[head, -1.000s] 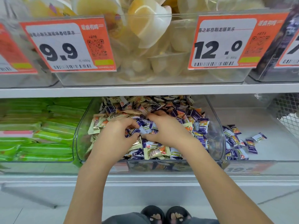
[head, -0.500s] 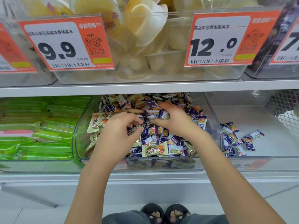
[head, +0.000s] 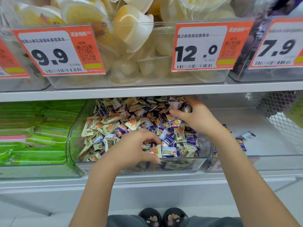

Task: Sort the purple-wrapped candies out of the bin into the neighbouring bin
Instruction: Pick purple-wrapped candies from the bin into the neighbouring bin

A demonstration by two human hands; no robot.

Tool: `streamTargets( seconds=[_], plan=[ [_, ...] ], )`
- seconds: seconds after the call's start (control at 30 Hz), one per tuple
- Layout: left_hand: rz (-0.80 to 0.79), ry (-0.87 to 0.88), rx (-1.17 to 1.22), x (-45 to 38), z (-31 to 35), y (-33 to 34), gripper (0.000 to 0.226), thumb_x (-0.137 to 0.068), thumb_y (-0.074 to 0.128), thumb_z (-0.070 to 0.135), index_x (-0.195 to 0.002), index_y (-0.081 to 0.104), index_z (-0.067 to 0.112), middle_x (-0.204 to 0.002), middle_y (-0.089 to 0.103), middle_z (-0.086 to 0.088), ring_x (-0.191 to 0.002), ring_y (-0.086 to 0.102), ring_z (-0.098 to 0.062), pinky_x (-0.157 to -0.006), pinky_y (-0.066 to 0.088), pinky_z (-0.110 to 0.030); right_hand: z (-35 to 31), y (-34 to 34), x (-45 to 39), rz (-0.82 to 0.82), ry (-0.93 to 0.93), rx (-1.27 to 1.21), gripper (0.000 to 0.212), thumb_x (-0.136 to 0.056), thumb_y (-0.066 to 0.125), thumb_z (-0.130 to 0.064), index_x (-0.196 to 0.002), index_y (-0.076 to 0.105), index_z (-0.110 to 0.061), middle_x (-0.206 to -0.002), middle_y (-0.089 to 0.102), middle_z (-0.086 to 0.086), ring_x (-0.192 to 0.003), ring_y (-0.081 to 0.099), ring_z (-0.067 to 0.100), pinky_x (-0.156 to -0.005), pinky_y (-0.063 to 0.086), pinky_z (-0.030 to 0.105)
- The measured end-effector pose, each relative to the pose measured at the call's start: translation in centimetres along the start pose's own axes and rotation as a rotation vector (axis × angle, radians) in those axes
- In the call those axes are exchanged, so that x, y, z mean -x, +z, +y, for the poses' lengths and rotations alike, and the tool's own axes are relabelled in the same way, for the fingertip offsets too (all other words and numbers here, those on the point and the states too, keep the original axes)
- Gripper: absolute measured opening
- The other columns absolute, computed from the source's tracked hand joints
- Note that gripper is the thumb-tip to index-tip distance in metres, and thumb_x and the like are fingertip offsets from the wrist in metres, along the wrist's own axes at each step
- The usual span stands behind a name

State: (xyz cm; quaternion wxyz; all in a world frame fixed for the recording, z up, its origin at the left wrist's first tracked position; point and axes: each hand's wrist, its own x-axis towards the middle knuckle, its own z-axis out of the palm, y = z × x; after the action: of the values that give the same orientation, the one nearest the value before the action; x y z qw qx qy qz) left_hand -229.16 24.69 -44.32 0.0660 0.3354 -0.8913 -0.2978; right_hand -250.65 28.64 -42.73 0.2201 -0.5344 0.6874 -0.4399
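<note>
The left hand (head: 131, 149), fingers curled, pinched at wrappers near the front of the mixed bin (head: 72, 145); whether it held one I could not tell. The purple-wrapped candies (head: 168, 138) lay scattered among cream ones: light, crinkly, slippery, probably best pinched by a crimped end. The right hand (head: 196, 118) cupped several at the back, beside the neighbouring bin (head: 270, 154).

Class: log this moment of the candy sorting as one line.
left hand: in candy bin, pinching candies | right hand: on pile, far right | neighbouring bin: few purple candies
</note>
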Motion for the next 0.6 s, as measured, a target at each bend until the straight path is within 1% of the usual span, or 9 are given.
streamTargets(
  seconds=[0.03,0.07,0.13,0.2,0.27,0.37,0.47,0.53,0.6],
  plan=[
    [0.001,-0.002,0.017,-0.1,-0.2,0.0,0.042,-0.063,0.080,0.051,-0.100,0.062,0.045,-0.099,0.051,0.024,-0.093,0.049,0.006,-0.083,0.044,-0.023,0.0,-0.1,0.1,0.009,0.009,-0.028,0.050,-0.082,0.070,-0.039,-0.126,0.050,-0.029,-0.115,0.053,-0.014,-0.093,0.058,0.016,-0.078,0.056,0.037],
    [0.014,-0.003,0.029,-0.2,-0.3,0.1,0.039,-0.064,0.078,0.051,-0.098,0.062,0.044,-0.099,0.053,0.022,-0.092,0.050,0.005,-0.082,0.045,-0.024,0.0,-0.2,0.3,0.029,-0.012,-0.010,0.047,-0.082,0.071,-0.037,-0.124,0.052,-0.027,-0.111,0.054,-0.015,-0.096,0.058,0.015,-0.078,0.053,0.032],
    [0.063,-0.009,0.039,-0.5,-0.2,0.3,0.033,-0.068,0.076,0.050,-0.097,0.065,0.039,-0.097,0.058,0.016,-0.089,0.053,0.001,-0.080,0.048,-0.025,-0.1,-0.1,0.5,0.070,-0.086,0.079,0.047,-0.083,0.072,-0.030,-0.125,0.054,-0.021,-0.109,0.055,-0.011,-0.098,0.053,0.011,-0.073,0.039,0.012],
    [0.084,-0.013,0.024,-0.9,0.0,0.6,0.032,-0.070,0.075,0.049,-0.097,0.066,0.036,-0.094,0.060,0.016,-0.087,0.053,0.000,-0.077,0.048,-0.024,-0.3,-0.1,0.7,0.066,-0.104,0.087,0.045,-0.085,0.071,-0.025,-0.126,0.054,-0.019,-0.110,0.057,-0.008,-0.082,0.055,0.006,-0.062,0.035,0.007],
    [0.086,-0.011,0.012,-1.2,0.3,0.8,0.032,-0.072,0.075,0.047,-0.099,0.065,0.035,-0.094,0.059,0.018,-0.086,0.053,0.000,-0.076,0.048,-0.024,-0.5,-0.4,1.1,0.027,-0.065,0.017,0.044,-0.086,0.069,-0.026,-0.127,0.053,-0.022,-0.109,0.057,-0.014,-0.061,0.056,0.003,-0.058,0.043,0.009],
    [0.102,-0.012,0.010,-1.5,0.7,1.0,0.035,-0.073,0.076,0.045,-0.103,0.065,0.032,-0.096,0.060,0.017,-0.084,0.053,-0.003,-0.074,0.048,-0.026,-0.2,-1.7,1.8,0.040,-0.024,-0.015,0.041,-0.085,0.069,-0.029,-0.124,0.055,-0.022,-0.103,0.061,-0.016,-0.066,0.054,0.005,-0.066,0.048,0.021],
    [0.153,0.000,-0.012,-1.7,1.3,1.2,0.036,-0.073,0.075,0.045,-0.104,0.064,0.030,-0.096,0.059,0.017,-0.080,0.052,-0.003,-0.073,0.050,-0.029,1.2,-4.0,2.9,0.155,0.017,-0.151,0.021,-0.085,0.070,-0.025,-0.105,0.061,-0.023,-0.078,0.063,-0.013,-0.059,0.052,0.001,-0.055,0.044,0.020],
    [0.190,0.008,-0.016,-1.8,1.8,1.3,0.033,-0.074,0.075,0.045,-0.102,0.064,0.030,-0.092,0.059,0.017,-0.078,0.053,-0.002,-0.072,0.050,-0.029,3.0,-6.0,3.6,0.251,0.055,-0.086,0.021,-0.085,0.070,-0.025,-0.103,0.060,-0.022,-0.088,0.065,-0.007,-0.069,0.056,0.005,-0.061,0.045,0.024],
    [0.226,-0.001,-0.027,-2.0,2.2,1.3,0.026,-0.076,0.074,0.043,-0.097,0.064,0.031,-0.083,0.055,0.020,-0.076,0.053,0.000,-0.069,0.051,-0.030,5.2,-7.7,4.2,0.270,0.142,0.128,0.024,-0.086,0.069,-0.026,-0.107,0.059,-0.019,-0.099,0.064,0.001,-0.080,0.056,0.016,-0.065,0.040,0.027]
  ],
)
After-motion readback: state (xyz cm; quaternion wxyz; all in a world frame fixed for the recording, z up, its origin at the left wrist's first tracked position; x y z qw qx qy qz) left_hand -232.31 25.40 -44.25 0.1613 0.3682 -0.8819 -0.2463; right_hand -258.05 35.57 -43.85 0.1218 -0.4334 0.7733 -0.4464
